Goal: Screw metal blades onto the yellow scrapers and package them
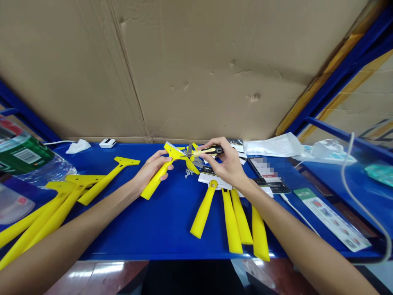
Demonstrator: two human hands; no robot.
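Note:
My left hand (pixel 157 164) is closed around a yellow scraper (pixel 154 182), its wide head tilted up and away with a thin pale strip along the edge. Between the fingers of my right hand (pixel 229 163) is a screwdriver (pixel 217 150) with a yellow-and-black handle. Its shaft points left, with the tip at the scraper's head; whether it sits in a screw is too small to tell. Loose yellow pieces (pixel 193 166) lie under and behind the screwdriver. Beside them is a small heap of tiny metal parts (pixel 188 173).
Several yellow scrapers (pixel 101 184) lie at left, near a large water bottle (pixel 29 153). More scrapers with covered heads (pixel 202 211) lie at front right. A phone (pixel 268 175), printed card (pixel 333 221) and white cable (pixel 367 205) are at right. Cardboard (pixel 196 73) stands behind the blue table (pixel 159 229).

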